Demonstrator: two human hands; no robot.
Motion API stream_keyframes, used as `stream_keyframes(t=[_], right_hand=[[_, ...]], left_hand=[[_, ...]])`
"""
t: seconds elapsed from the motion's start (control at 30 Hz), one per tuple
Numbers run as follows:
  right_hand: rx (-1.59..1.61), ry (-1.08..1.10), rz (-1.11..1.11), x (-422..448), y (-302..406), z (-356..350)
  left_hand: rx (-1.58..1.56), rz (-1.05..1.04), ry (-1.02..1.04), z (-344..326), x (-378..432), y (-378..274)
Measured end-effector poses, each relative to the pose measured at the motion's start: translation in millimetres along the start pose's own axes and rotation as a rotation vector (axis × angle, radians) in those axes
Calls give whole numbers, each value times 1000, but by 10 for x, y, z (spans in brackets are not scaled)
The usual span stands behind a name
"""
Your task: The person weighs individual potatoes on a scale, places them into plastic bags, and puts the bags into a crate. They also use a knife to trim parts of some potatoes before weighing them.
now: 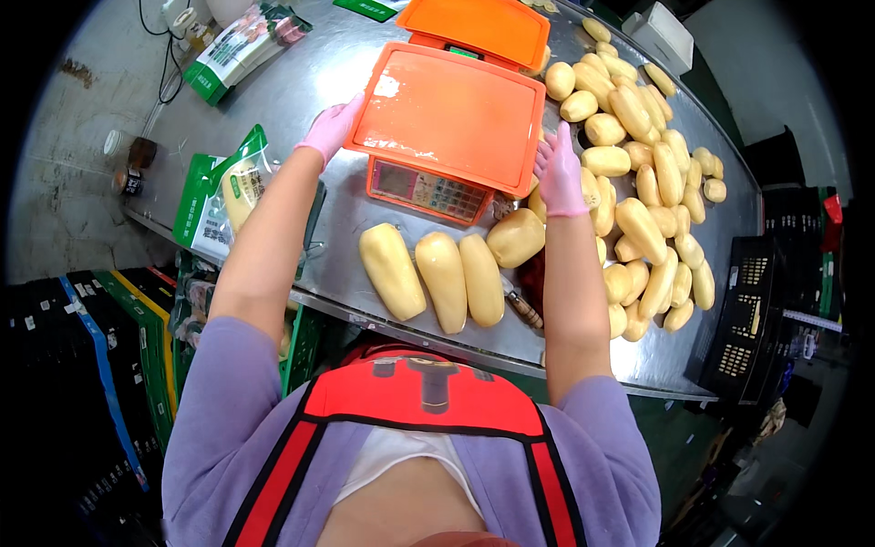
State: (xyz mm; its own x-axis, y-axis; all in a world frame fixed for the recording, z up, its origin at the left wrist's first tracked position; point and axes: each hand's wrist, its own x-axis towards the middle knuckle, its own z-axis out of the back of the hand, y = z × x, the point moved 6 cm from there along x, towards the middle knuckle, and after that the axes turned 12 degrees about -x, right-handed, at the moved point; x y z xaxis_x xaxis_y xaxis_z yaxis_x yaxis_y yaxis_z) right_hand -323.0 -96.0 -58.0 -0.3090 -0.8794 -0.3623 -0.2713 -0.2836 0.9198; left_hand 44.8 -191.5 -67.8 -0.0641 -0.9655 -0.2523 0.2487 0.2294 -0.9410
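Observation:
An orange weighing scale [444, 123] with a wide flat pan stands before me on the metal table, its keypad [437, 193] facing me. The pan is bare and wet in spots. My left hand [332, 128], in a pink glove, is at the pan's left edge; its fingertips are partly hidden there. My right hand [562, 171], gloved alike, is beside the right edge with thumb raised and fingers apart; contact is unclear. Peeled lotus root segments [392, 272] lie in a row in front of the scale. A wooden-handled knife or peeler [523, 308] lies near my right forearm.
A large pile of peeled lotus roots [642, 171] covers the table's right side. A second orange scale [478, 27] stands behind. Green-white packaging bags [232, 55] and a packed bag [243, 184] lie left. A black crate [745, 314] is at the right edge, jars [140, 154] far left.

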Motion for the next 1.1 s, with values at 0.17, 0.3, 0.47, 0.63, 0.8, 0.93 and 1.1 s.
stream_keyframes(t=[0.17,0.3,0.47,0.63,0.8,0.93,1.1], right_hand=[[196,169,-63,87,-37,-176],[336,113,61,-185,-105,-119],[314,-25,348,-573,269,-134],[294,30,421,-702,543,-166],[-269,-202,846,-911,732,88],[-568,-379,1055,-924,682,159],[564,80,627,-1040,806,-167]], left_hand=[[431,-277,-61,-115,21,-16],[145,-494,-269,-93,-494,-167],[331,-1037,-354,-89,-1406,-1493],[603,-1622,-409,-229,-2353,-2252],[690,-1629,-195,-318,-2782,-2418],[682,-1679,-150,-354,-2837,-2461],[694,-1678,-123,-329,-2841,-2449]])
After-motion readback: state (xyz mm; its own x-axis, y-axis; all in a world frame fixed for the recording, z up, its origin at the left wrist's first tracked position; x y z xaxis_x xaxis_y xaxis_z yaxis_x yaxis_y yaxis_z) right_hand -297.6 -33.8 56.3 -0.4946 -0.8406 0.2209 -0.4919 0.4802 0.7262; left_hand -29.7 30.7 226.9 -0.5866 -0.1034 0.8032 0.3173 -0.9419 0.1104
